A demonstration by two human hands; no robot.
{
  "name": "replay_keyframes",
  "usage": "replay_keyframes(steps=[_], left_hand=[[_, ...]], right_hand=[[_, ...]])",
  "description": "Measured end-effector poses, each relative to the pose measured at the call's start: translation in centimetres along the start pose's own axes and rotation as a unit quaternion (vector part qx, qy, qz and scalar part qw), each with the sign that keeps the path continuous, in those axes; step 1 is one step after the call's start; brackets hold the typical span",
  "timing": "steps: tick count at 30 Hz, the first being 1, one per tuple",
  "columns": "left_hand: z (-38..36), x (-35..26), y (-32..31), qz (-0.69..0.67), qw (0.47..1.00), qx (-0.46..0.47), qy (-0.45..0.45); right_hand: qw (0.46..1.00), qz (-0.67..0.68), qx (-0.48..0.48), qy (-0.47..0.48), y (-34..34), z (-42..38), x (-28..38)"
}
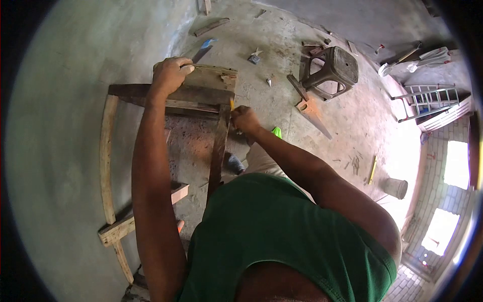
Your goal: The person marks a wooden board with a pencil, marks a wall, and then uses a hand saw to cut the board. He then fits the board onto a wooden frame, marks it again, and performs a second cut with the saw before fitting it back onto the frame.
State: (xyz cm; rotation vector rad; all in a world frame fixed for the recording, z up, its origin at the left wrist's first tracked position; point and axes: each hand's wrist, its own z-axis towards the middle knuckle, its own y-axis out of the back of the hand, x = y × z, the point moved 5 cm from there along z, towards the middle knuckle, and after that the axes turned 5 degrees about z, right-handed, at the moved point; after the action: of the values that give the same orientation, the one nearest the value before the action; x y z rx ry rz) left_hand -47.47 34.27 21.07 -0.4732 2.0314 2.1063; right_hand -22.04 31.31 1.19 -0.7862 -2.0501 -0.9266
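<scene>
A rough wooden frame (220, 146) stands beside the wall, with a plank (209, 78) at its far end. My left hand (170, 75) is closed over the upper edge of that plank, thumb toward the right. By the frame's right-hand corner, my right hand (245, 120) is closed around a thin yellow pencil (232, 104), whose upper end rests against or very near the wood. The fingertips of this hand are partly hidden. A dark crossbar (193, 94) runs below the plank, under my left wrist.
A grey plastic stool (344, 65) and an orange-handled handsaw (314, 117) are on the floor to the right. Near the plank lie a blue-handled tool (205, 49) and a metal plumb bob (269, 82). Farther right are a yellow level (373, 170), a bucket (396, 188) and a ladder (427, 100).
</scene>
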Motion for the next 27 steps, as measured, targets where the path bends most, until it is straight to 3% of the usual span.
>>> replay_keyframes(steps=[1, 4, 8, 11, 13, 16, 18, 20, 22, 24, 26, 27], left_hand=[[0.0, 0.0, -0.1, 0.002, 1.0, 0.001, 0.002], [0.0, 0.4, -0.5, -0.036, 0.999, 0.015, 0.024], [-0.1, 0.3, -0.4, -0.011, 1.0, -0.02, 0.005], [0.1, 0.4, -0.7, -0.02, 1.0, -0.024, 0.0], [0.2, 0.6, -0.6, -0.031, 0.999, -0.023, 0.004], [0.2, 0.5, -0.4, -0.01, 1.0, -0.017, 0.004], [0.2, 0.2, -0.3, 0.007, 1.0, 0.006, 0.0], [0.1, 0.0, -0.2, -0.012, 1.0, 0.015, 0.006], [0.0, -0.7, 0.7, -0.027, 0.999, 0.021, 0.013], [-0.2, -2.4, 1.4, 0.108, 0.993, 0.049, -0.015], [1.4, -2.8, 0.5, 0.136, 0.988, 0.067, -0.028], [2.1, -2.9, -0.3, 0.164, 0.982, 0.085, -0.04]], right_hand=[[0.999, 0.052, 0.006, -0.015, -1.0, -1.0, 1.9], [0.997, 0.033, 0.065, -0.002, -3.3, -0.4, 7.2], [0.979, 0.079, 0.183, -0.053, -7.3, 5.4, 7.6], [0.988, 0.031, 0.117, -0.1, -5.9, 4.9, 7.4], [0.998, 0.012, -0.027, 0.06, -3.4, 3.7, 7.4], [1.0, -0.019, -0.002, 0.009, -0.5, 3.9, 2.5], [0.998, 0.033, 0.048, -0.04, 2.2, 1.5, 0.8], [0.98, 0.174, -0.033, -0.092, 5.1, -0.4, -1.1], [0.989, 0.098, -0.097, -0.047, 7.2, 1.4, -6.8], [0.986, 0.077, -0.146, -0.012, 9.0, 1.5, -9.7], [0.98, 0.055, -0.19, 0.022, 10.2, 0.2, -9.2], [0.981, 0.096, -0.169, -0.028, 10.7, -1.0, -7.5]])
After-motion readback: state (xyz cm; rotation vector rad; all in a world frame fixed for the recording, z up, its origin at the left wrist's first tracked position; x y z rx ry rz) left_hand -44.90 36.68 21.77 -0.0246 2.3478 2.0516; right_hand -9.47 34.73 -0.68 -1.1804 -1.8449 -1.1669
